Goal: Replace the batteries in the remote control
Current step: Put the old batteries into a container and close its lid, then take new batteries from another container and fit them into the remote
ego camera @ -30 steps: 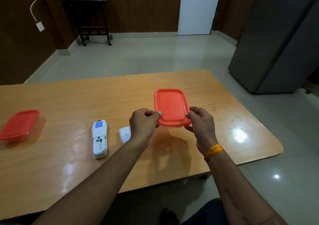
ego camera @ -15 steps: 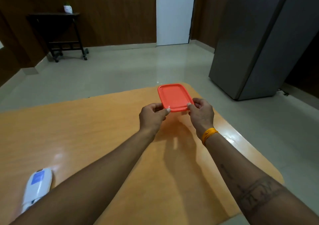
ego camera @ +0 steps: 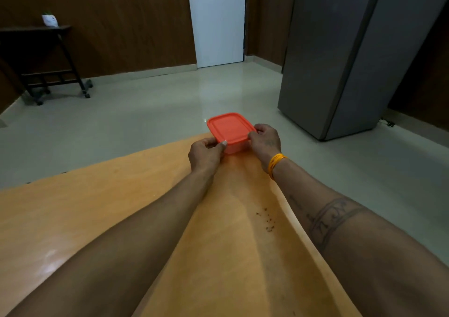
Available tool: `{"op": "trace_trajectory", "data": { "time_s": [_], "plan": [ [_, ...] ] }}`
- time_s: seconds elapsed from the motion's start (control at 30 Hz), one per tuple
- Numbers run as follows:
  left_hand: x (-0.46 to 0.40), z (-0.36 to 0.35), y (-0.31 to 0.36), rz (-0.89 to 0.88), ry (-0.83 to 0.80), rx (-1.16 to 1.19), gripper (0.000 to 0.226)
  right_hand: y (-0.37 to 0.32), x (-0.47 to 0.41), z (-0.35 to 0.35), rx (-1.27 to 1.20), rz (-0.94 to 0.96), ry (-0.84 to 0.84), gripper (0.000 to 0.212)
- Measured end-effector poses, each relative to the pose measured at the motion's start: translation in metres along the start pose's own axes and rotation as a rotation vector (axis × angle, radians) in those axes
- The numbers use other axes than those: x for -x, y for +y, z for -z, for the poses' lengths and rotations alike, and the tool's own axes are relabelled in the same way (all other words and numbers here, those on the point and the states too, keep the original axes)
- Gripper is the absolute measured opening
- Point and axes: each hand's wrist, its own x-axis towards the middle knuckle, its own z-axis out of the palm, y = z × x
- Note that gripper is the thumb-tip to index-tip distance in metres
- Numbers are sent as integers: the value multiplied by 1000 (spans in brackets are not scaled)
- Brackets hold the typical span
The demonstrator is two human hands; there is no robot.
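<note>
An orange lid (ego camera: 229,127) lies on a clear plastic container (ego camera: 233,148) at the far right corner of the wooden table (ego camera: 73,209). My left hand (ego camera: 206,155) pinches the lid's near left corner, thumb on top. My right hand (ego camera: 264,141) grips its right edge; an orange thread band circles that wrist. Both arms stretch far forward. The remote control and its battery cover are out of view.
A tall grey cabinet (ego camera: 340,56) stands on the floor right of the table. A white door (ego camera: 217,20) is at the back, and a dark side table (ego camera: 41,56) on wheels at the left wall. Small brown crumbs (ego camera: 266,219) lie by the table's right edge.
The view has swung right and the remote has left the frame. Both hands carried the orange lid forward and down; it now rests on a clear container at the table's far corner.
</note>
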Motion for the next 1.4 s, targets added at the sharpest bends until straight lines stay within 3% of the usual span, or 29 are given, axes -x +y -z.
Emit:
{"op": "trace_trajectory", "data": {
  "time_s": [0.3,0.43,0.57,0.8,1.1,1.4],
  "plan": [
    [0,1,2,-3,39,-42,57,5,0,3,56,19,15,59],
    [27,21,13,-58,49,-90,62,7,40,14,234,122,80,55],
    [72,49,34,-133,17,-52,47,-4,93,21,198,187,105,39],
    [177,122,71,-181,-22,58,18,-37,219,18,-134,159,-38,18],
    [310,249,74,-207,49,87,18,-68,380,-3,-358,124,-261,16],
    [395,405,55,-177,256,140,17,-78,522,-84,-355,167,-488,14]
  ]
}}
